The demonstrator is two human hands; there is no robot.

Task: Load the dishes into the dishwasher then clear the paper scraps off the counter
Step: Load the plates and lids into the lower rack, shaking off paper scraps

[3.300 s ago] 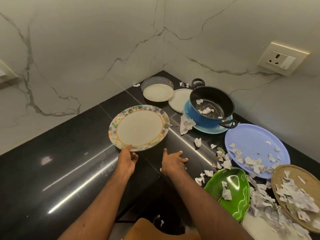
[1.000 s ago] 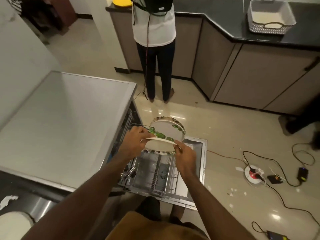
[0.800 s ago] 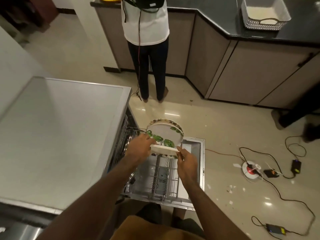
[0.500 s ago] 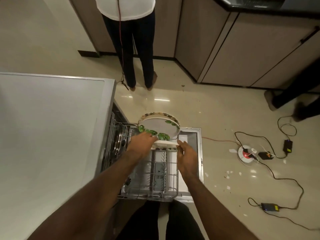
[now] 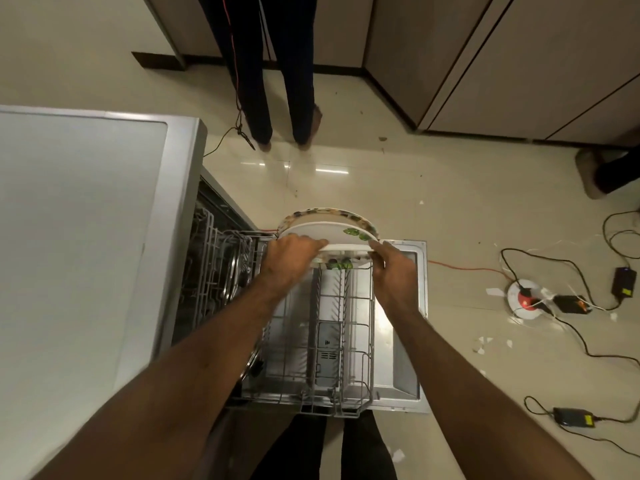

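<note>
Both hands, left hand (image 5: pixel 292 259) and right hand (image 5: pixel 394 275), grip stacked plates (image 5: pixel 327 232) over the dishwasher rack (image 5: pixel 346 341).

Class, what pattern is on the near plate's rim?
Green leaves on white, on the near plate; head view.

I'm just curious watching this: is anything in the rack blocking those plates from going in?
Nothing visible does. Both hands, left hand and right hand, hold the plates over the far end of the pulled-out lower rack, whose slots below look bare.
</note>
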